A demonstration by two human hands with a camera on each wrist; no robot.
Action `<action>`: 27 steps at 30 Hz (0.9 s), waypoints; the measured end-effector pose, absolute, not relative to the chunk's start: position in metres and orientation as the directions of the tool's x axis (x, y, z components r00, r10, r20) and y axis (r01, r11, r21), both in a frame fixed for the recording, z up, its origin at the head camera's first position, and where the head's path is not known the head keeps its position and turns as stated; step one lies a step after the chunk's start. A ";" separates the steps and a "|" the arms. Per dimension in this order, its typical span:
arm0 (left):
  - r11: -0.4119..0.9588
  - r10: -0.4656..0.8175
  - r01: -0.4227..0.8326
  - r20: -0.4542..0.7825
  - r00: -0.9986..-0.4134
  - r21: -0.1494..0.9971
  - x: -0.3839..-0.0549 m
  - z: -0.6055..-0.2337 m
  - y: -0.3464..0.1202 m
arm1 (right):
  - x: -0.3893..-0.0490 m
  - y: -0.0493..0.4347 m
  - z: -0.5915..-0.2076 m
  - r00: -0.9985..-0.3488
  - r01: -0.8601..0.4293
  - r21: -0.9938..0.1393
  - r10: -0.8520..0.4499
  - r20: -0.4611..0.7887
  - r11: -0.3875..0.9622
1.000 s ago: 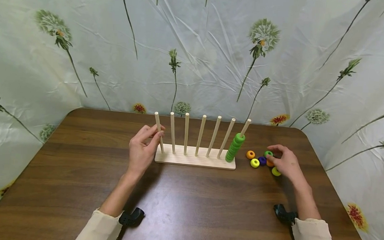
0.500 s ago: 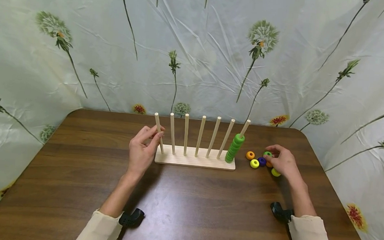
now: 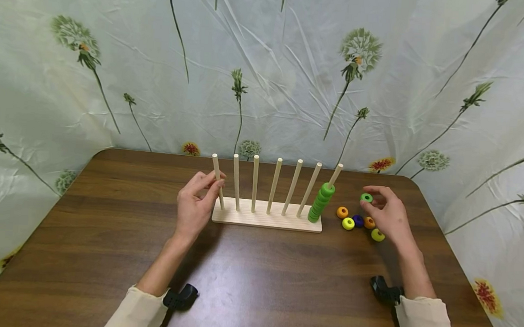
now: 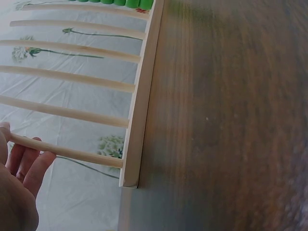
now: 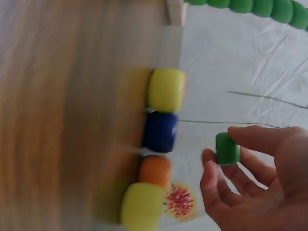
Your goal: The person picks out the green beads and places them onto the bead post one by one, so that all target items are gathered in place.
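A pale wooden rack (image 3: 263, 220) with several upright pegs stands toward the back of the table. Its rightmost peg carries a stack of green beads (image 3: 320, 203); the other pegs are bare. My left hand (image 3: 196, 199) pinches the leftmost peg (image 4: 82, 155) between thumb and fingers. A single green bead (image 5: 227, 148) is held by my right hand (image 3: 388, 211) between thumb and fingertips, raised above the table. Below it lie two orange beads, one nearer the rack (image 3: 342, 212), a dark blue bead (image 5: 160, 131) and two yellow beads, the nearest to me below my hand (image 3: 377, 235).
The brown wooden table (image 3: 254, 283) ends in front of a fabric backdrop (image 3: 285, 85) printed with dandelions. Both wrists wear black cameras, the left one (image 3: 180, 297) and the right one (image 3: 386, 290), by the cream sleeves.
My right hand has taken the green bead from the group of loose beads and lifted it up. The orange bead under it shows more fully. My left hand stays on the peg.
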State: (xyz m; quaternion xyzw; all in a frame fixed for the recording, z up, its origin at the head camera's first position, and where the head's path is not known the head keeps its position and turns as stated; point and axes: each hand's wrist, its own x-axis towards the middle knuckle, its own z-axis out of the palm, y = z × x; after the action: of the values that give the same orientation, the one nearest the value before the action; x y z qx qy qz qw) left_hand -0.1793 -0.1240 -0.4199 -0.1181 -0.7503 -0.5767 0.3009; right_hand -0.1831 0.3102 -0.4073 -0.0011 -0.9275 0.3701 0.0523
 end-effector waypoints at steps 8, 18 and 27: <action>0.298 -0.171 0.528 0.588 -0.790 0.795 -0.180 -0.421 -0.124 | -0.181 0.298 -0.394 -0.985 -0.114 -0.691 0.009 0.172 0.714; 0.288 -0.173 0.528 0.585 -0.792 0.799 -0.180 -0.422 -0.125 | -0.175 0.283 -0.372 -0.964 -0.212 -0.785 0.007 0.265 0.582; 0.291 -0.173 0.528 0.587 -0.791 0.798 -0.179 -0.421 -0.124 | -0.173 0.273 -0.355 -0.952 -0.260 -0.823 0.009 0.306 0.505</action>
State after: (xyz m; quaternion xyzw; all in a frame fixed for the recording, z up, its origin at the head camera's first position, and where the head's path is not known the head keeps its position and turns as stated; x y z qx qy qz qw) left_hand -0.1793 -0.1242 -0.4207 -0.1191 -0.7453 -0.5832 0.3003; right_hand -0.1726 0.2726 -0.3551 0.0733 -0.8568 0.4919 0.1366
